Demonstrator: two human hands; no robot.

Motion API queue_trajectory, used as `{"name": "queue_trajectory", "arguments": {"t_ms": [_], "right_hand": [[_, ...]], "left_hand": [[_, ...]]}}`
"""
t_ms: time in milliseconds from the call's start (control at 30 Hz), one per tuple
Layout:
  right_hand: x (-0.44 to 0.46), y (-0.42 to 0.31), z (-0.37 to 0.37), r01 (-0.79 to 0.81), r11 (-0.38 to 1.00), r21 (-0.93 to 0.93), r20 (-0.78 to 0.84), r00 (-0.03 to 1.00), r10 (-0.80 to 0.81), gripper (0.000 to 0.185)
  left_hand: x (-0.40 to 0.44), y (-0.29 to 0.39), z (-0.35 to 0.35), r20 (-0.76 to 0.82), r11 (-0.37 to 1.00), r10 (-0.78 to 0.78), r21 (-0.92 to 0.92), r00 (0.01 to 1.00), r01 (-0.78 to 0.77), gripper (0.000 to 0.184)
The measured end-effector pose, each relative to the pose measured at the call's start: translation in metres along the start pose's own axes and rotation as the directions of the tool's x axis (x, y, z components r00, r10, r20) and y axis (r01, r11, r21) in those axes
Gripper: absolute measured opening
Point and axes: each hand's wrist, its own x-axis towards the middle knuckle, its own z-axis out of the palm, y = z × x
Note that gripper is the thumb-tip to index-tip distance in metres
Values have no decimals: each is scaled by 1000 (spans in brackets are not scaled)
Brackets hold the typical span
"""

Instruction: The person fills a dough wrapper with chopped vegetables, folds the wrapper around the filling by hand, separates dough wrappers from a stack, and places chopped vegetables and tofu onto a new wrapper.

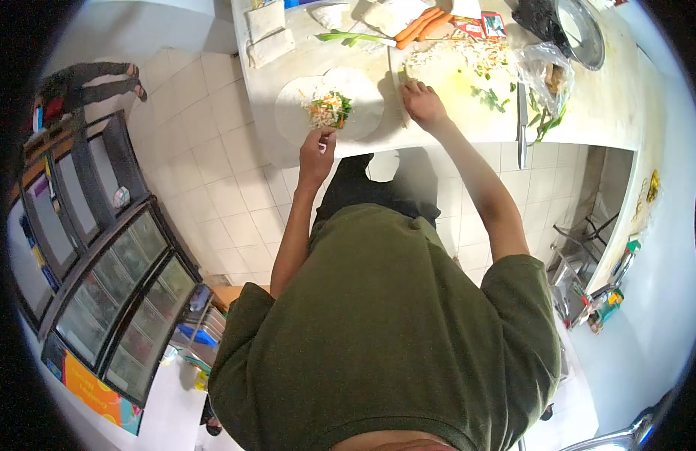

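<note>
My left hand (316,159) is at the near edge of a thin round white wrapper (364,113), its fingers pinched together just below a mound of chopped vegetable filling (329,110). Whatever lies between those fingertips is too small to make out. Green, orange and pale bits show in the mound, and the pale rounds beneath it seem to overlap. My right hand (423,105) rests at the left edge of a pale cutting board (447,84), fingers laid down and slightly bent, with no object visible in them. Shredded pale vegetable (438,57) lies on the board beyond it.
A knife (522,120) lies right of the board, its end past the table's front edge. Carrots (423,28), a green onion (351,37), white packets (271,49), a plastic bag (547,71) and a metal bowl (588,34) stand farther back. Another person's legs (100,83) show at left.
</note>
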Motion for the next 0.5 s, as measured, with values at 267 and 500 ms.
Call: {"name": "queue_trajectory", "arguments": {"t_ms": [267, 500], "right_hand": [[3, 1, 17, -66, 998, -16, -14, 998, 66, 25], [1, -37, -4, -256, 949, 183, -249, 922, 296, 20]], "left_hand": [[-3, -21, -19, -158, 992, -99, 62, 982, 110, 19], [38, -87, -49, -410, 954, -44, 253, 911, 160, 39]]}}
